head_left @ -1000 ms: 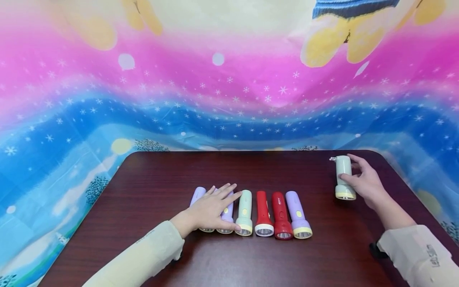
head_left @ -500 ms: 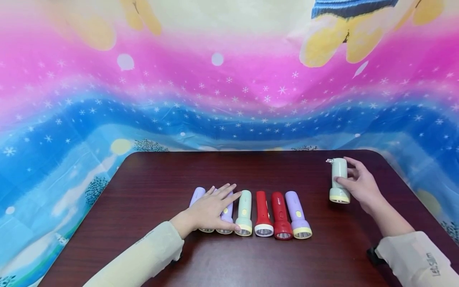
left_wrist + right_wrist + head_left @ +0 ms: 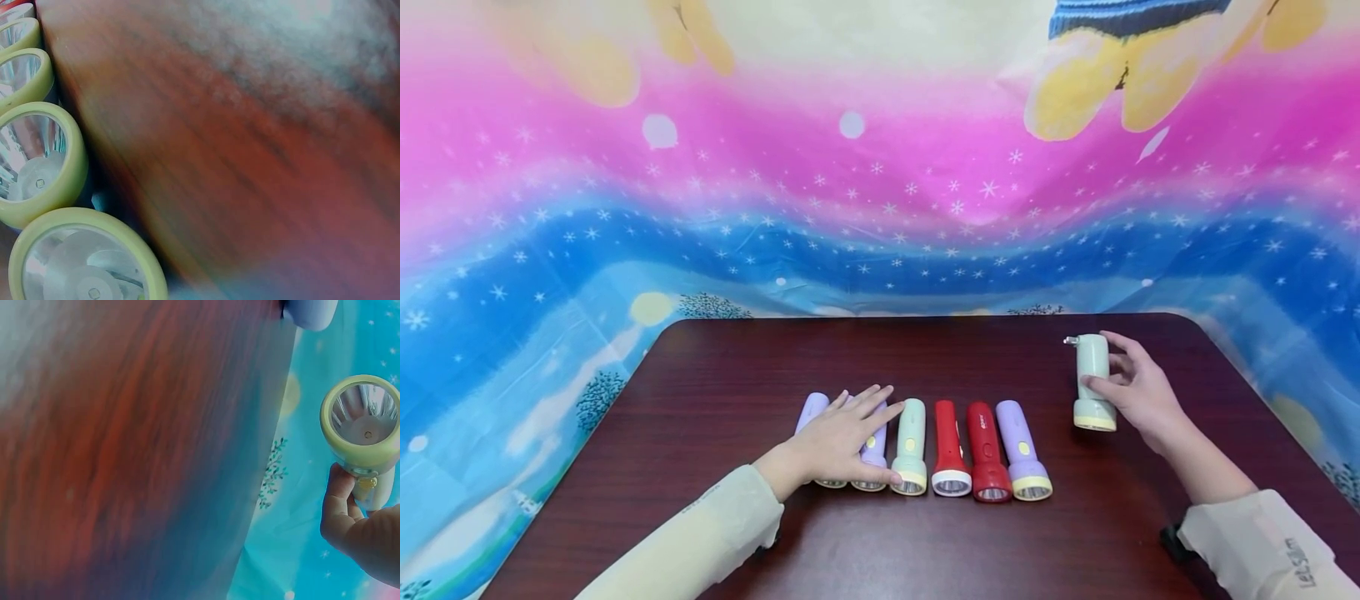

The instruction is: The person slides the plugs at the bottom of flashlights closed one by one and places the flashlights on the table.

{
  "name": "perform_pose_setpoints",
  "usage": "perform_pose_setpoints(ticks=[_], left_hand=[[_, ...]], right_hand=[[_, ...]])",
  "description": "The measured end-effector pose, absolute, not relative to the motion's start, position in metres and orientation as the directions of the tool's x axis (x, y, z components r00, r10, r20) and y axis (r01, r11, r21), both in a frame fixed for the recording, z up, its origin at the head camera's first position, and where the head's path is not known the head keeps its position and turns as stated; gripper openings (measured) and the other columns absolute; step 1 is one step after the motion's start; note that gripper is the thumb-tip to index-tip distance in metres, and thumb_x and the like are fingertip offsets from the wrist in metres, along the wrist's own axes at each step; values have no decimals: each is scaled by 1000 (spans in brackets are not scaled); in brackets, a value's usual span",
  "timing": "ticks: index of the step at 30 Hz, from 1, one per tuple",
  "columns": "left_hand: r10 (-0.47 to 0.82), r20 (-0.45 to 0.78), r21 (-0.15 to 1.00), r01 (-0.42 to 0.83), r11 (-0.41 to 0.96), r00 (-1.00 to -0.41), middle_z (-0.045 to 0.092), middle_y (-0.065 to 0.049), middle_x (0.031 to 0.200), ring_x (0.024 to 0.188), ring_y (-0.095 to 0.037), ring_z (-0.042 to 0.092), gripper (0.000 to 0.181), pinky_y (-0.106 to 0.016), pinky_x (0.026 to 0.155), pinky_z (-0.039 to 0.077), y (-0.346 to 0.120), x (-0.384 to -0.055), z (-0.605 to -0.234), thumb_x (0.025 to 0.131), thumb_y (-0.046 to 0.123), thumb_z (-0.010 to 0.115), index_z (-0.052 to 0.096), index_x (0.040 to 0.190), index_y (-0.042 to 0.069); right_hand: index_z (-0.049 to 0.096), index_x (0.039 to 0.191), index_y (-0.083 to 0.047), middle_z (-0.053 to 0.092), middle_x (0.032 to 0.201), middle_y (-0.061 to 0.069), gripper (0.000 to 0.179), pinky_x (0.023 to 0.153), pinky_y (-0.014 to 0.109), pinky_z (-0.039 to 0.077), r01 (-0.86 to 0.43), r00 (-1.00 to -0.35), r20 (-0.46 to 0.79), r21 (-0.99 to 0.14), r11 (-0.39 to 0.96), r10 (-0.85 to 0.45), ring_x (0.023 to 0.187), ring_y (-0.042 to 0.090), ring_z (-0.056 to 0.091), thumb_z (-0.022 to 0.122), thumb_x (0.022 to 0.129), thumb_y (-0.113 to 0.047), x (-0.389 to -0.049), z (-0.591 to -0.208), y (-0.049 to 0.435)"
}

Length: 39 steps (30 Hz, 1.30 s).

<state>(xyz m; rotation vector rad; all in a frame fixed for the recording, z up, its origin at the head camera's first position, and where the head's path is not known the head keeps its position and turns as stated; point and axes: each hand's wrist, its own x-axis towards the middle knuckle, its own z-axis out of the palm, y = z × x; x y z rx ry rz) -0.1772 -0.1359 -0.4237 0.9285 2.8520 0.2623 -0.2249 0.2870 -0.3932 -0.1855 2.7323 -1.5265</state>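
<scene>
My right hand [image 3: 1138, 396] grips a pale green flashlight [image 3: 1093, 358], upright at the table's right side, metal prongs sticking out left near its top. In the right wrist view its yellow-rimmed lens [image 3: 365, 415] faces the camera. Fingers spread, my left hand [image 3: 831, 437] rests over two purple flashlights [image 3: 812, 412], partly covering them. Its thumb tip meets the lens end of a light green flashlight [image 3: 911, 429]. Rightward in the same row lie a red flashlight with a white rim [image 3: 950, 433], an all-red one [image 3: 987, 450] and another purple flashlight [image 3: 1021, 446].
The dark wooden table [image 3: 880, 550] has rounded far corners. Directly behind it hangs a pink and blue snowflake cloth [image 3: 820, 200]. In the left wrist view, yellow-rimmed lenses [image 3: 87, 262] line the left side, pointing toward the near edge.
My right hand has moved left and slightly nearer with the pale green flashlight, toward the row. The left hand and the lying flashlights have stayed put.
</scene>
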Motion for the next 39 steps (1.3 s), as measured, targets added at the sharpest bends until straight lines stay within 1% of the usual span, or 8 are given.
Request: perform_pose_setpoints(ticks=[5, 13, 17, 27, 35, 39], left_hand=[[591, -73, 203, 568, 798, -803, 19, -2, 167, 155, -23, 17, 98, -58, 121, 22, -136, -177, -423, 80, 81, 53, 22, 159, 32], [596, -69, 207, 573, 793, -800, 20, -3, 167, 155, -23, 18, 98, -58, 121, 22, -136, -178, -424, 80, 80, 54, 23, 159, 31], [598, -66, 208, 575, 791, -799, 20, -3, 167, 155, -23, 18, 98, -58, 121, 22, -136, -178, -424, 80, 80, 55, 24, 159, 30], [598, -62, 200, 577, 792, -799, 21, -4, 167, 155, -24, 18, 98, -58, 121, 23, -136, -178, -425, 80, 81, 54, 24, 159, 30], [600, -56, 195, 581, 790, -798, 20, -4, 167, 155, -24, 19, 99, -58, 120, 23, -137, -178, -426, 80, 81, 54, 24, 159, 29], [602, -53, 198, 583, 788, -797, 20, -4, 167, 155, -25, 19, 99, -59, 120, 23, -136, -178, -425, 80, 81, 55, 24, 159, 29]], right_hand=[[11, 158, -4, 43, 143, 34, 81, 70, 22, 53, -110, -991, 54, -848, 519, -122, 84, -8, 55, 63, 97, -17, -221, -391, 279], [13, 158, -4, 44, 143, 33, 81, 70, 23, 54, -136, -986, 69, -866, 482, -154, 84, -7, 58, 65, 97, -15, -213, -386, 266], [15, 158, -7, 44, 143, 32, 81, 70, 24, 55, -150, -983, 80, -871, 469, -166, 85, -6, 59, 66, 96, -16, -209, -385, 261], [19, 157, -7, 48, 139, 30, 79, 70, 27, 56, -203, -972, 124, -872, 446, -201, 86, -3, 62, 68, 95, -12, -200, -382, 245], [26, 155, -7, 53, 134, 28, 78, 70, 27, 55, -238, -963, 154, -869, 434, -220, 83, 4, 62, 71, 91, -8, -192, -380, 229], [26, 154, -8, 56, 132, 29, 77, 71, 27, 55, -232, -962, 145, -877, 420, -231, 86, 3, 62, 71, 91, -8, -189, -379, 221]])
